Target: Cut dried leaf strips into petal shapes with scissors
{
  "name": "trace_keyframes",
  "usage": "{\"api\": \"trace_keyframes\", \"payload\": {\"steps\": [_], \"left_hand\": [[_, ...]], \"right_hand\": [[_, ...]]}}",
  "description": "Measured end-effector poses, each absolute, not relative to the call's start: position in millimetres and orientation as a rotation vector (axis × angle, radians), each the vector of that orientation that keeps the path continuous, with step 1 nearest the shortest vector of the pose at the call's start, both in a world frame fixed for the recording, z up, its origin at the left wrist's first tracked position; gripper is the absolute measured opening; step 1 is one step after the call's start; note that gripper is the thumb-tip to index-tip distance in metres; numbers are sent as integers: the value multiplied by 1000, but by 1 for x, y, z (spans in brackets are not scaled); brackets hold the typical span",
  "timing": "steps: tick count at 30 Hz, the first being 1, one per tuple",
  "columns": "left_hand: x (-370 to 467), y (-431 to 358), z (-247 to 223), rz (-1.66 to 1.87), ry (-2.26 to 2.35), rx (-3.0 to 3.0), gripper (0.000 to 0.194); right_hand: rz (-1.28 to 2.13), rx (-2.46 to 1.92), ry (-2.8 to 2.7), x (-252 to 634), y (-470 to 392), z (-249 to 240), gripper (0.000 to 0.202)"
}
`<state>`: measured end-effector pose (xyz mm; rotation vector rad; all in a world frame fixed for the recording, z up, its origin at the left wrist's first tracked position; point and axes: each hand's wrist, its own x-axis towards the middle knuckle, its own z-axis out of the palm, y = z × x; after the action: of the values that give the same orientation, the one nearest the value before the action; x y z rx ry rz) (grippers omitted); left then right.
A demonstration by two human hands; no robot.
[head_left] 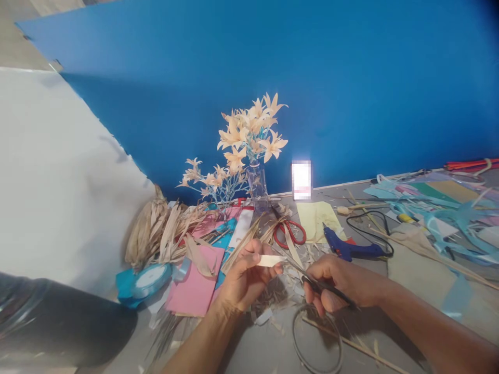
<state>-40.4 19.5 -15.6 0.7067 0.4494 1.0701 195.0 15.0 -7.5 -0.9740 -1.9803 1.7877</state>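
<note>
My left hand [249, 275] pinches a short pale strip [271, 261], which looks like dried corn husk, between thumb and fingers. My right hand [331, 283] is closed around dark scissors [323, 286], their thin tips pointing left at the strip's free end. Part of the scissors is hidden by my fingers. Just behind my hands lies a pair of red-handled scissors [290, 234]. Dry husk scraps [280, 296] are strewn under my hands. Farther back, cream husk-like flowers [253, 127] stand in a clear vase [257, 184], with smaller flowers [214, 179] to the left.
A blue glue gun [351, 246] lies right of the yellow paper [317, 221]. Dried husks [146, 234], pink sheets [195, 280] and a blue ribbon roll [150, 278] are at left. A ring [294, 337] lies in front. Light-blue strips [444, 223] spread at right.
</note>
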Motion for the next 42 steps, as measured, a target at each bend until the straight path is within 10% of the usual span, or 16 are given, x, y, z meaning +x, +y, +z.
{"api": "trace_keyframes", "payload": {"steps": [42], "left_hand": [[-49,25,-16,1042,513,899,19]], "right_hand": [[1862,-1052,-2052,197,14,-6,33]]}}
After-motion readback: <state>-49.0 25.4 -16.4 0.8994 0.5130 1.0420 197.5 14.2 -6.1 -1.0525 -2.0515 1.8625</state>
